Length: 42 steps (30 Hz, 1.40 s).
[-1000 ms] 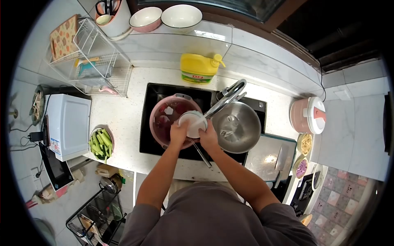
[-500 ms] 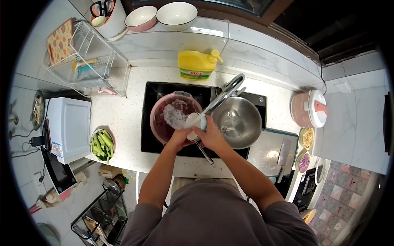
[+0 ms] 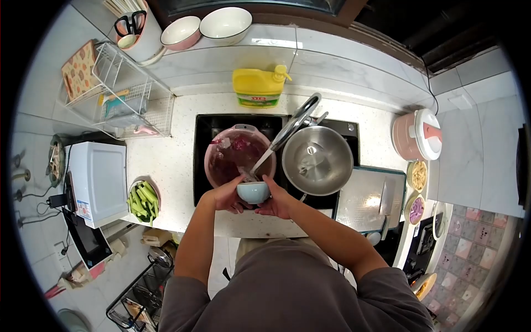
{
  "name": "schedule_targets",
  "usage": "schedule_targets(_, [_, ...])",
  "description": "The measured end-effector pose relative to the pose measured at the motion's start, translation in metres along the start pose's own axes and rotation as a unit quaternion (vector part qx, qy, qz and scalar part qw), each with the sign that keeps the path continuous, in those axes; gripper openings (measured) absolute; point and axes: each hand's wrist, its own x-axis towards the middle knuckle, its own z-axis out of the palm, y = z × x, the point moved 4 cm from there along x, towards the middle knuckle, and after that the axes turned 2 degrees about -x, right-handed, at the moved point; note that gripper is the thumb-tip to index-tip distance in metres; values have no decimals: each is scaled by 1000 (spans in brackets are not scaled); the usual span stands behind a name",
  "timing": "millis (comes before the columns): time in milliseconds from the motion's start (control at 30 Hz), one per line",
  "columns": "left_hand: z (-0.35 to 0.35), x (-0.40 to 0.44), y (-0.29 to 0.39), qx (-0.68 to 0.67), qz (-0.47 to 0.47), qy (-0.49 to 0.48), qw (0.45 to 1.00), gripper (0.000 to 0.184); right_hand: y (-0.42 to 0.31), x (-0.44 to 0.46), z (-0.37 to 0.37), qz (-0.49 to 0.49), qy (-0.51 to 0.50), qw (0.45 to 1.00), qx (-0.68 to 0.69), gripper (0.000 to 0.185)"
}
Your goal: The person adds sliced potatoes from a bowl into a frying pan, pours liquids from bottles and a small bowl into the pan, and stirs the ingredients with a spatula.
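Observation:
A small pale-blue bowl (image 3: 254,194) is tilted on its side, its mouth facing the tap. My left hand (image 3: 225,196) grips it from the left and my right hand (image 3: 277,201) from the right. The tap (image 3: 296,120) ends just above the bowl, with water splashing at its rim. Behind it, a pink basin (image 3: 210,168) stands in the black sink (image 3: 206,120), holding murky water and dark red pieces. A steel pan (image 3: 338,176) with a little water sits right of the basin.
A yellow detergent jug (image 3: 256,86) stands behind the sink. Cut green vegetables (image 3: 143,200) are in a dish on the left. On the right, a cleaver (image 3: 386,200) lies on a cutting board (image 3: 359,193), beside small bowls of chopped food (image 3: 416,210) and a pink rice cooker (image 3: 410,135).
Both hands have brought the bowl down towards me and turned its outer side to view. The strong splash over the basin has gone; its water and red pieces now show.

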Motion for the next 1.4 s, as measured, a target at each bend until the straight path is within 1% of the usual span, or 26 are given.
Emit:
schedule_targets(33, [0, 0, -2, 9, -4, 4, 1000, 88, 2, 6, -2, 0, -1, 1000, -1, 72])
schedule_targets(67, [-3, 1, -3, -16, 19, 7, 1000, 77, 4, 15, -7, -12, 2, 1000, 25, 68])
schedule_targets(100, [1, -1, -3, -17, 17, 7, 1000, 77, 5, 17, -7, -23, 6, 998, 52, 65])
schedule_targets(133, [1, -4, 3, -36, 72, 48, 996, 70, 2, 17, -9, -45, 2, 997, 67, 53])
schedule_targets(167, [1, -9, 11, -52, 129, 91, 986, 64, 1, 19, -9, -45, 1, 997, 68, 53])
schedule_targets(200, [6, -18, 20, -86, 178, 75, 977, 62, -4, 17, -6, -101, -2, 993, 55, 49])
schedule_targets(233, [9, -17, 22, -84, 178, 75, 978, 62, -11, 15, -4, -156, -6, 987, 43, 46])
schedule_targets(300, [14, -17, 29, -107, 273, 106, 950, 63, -19, 14, -4, -166, 8, 985, 42, 44])
schedule_targets(333, [16, -18, 32, -109, 294, 112, 943, 64, -22, 13, -5, -191, 16, 981, 31, 45])
schedule_targets(367, [19, -18, 33, -109, 294, 112, 943, 64, -25, 12, -5, -216, 24, 976, 19, 46])
schedule_targets(400, [21, -17, 34, -124, 307, 114, 937, 64, -28, 11, -5, -240, 4, 971, 18, 48])
schedule_targets(500, [26, -14, 36, -147, 328, 112, 927, 62, -30, 10, -9, -259, 6, 966, 12, 48])
schedule_targets(767, [26, -12, 32, -166, 319, 97, 928, 58, -25, 14, -21, -265, -10, 964, 7, 54])
schedule_targets(867, [24, -10, 30, -145, 295, 90, 940, 57, -23, 6, -17, -274, -14, 962, 5, 56])
schedule_targets(933, [24, -9, 27, -139, 321, 110, 930, 57, -27, -5, -15, -280, -10, 960, 2, 57])
schedule_targets(1000, [24, -8, 26, -146, 329, 100, 928, 57, -45, -22, -34, -274, 124, 945, -128, 58])
schedule_targets(1033, [25, -8, 26, -156, 337, 91, 924, 56, -56, -17, -58, -297, 140, 940, -94, 57])
schedule_targets(1067, [26, -9, 26, -156, 337, 92, 924, 56, -72, -7, -92, -356, 158, 920, -48, 48])
schedule_targets(1100, [27, -12, 26, -161, 335, 92, 924, 56, -95, -27, -96, -408, 181, 894, -45, 40])
schedule_targets(1133, [29, -14, 26, -166, 332, 93, 924, 56, -114, -33, -109, -444, 214, 870, -26, 39])
schedule_targets(1167, [31, -16, 26, -166, 332, 93, 924, 56, -131, -36, -117, -488, 272, 829, -30, 46])
schedule_targets(1200, [33, -17, 28, -163, 331, 96, 925, 56, -143, -43, -116, -479, 282, 831, -31, 57])
schedule_targets(1233, [36, -19, 29, -160, 330, 98, 925, 57, -153, -44, -115, -479, 281, 831, -30, 57])
schedule_targets(1300, [42, -23, 31, -166, 339, 97, 921, 57, -168, -38, -114, -391, 295, 868, -77, 68])
schedule_targets(1333, [43, -25, 32, -174, 346, 94, 917, 58, -174, -36, -111, -381, 256, 882, -110, 72])
schedule_targets(1400, [45, -26, 33, -170, 351, 93, 916, 58, -179, -27, -105, -391, 233, 881, -128, 72])
